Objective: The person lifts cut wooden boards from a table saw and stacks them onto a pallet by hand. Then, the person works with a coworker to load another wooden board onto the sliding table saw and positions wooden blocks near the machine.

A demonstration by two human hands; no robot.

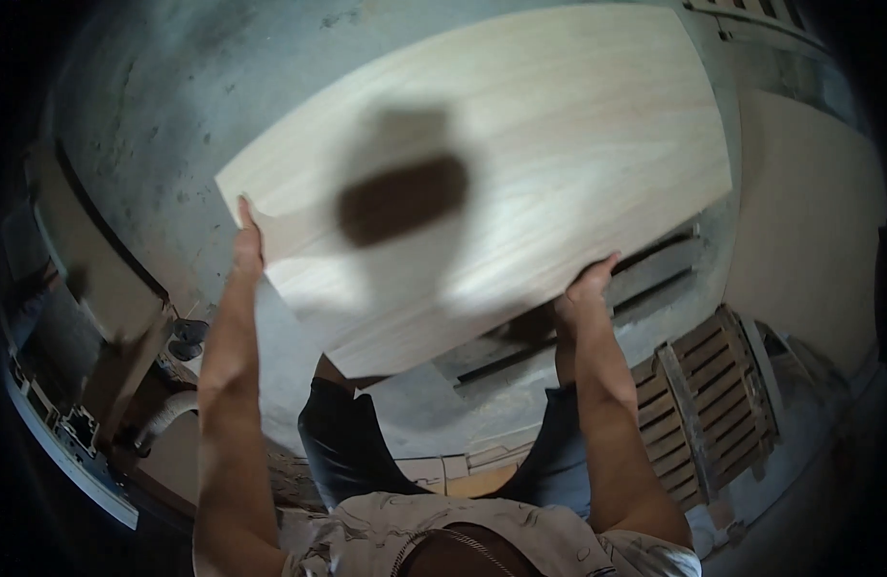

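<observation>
A large pale wooden panel (559, 125) is held out in front of me, tilted so its right end lies farther away. My left hand (247, 240) grips its left short edge, the thumb lying on the upper face and the fingers hidden underneath. At the near long edge, my right hand (592, 281) clasps the panel, its thumb on top and its other fingers out of sight below. A dark shadow falls across the middle of the panel's face.
Slatted wooden pallets (718, 385) lie on the concrete floor (164, 106) at the right. Behind them is a broad brownish board (799, 221). To the left stands a machine or bench (107, 260), with dark sandals (187, 337) on the floor beside it.
</observation>
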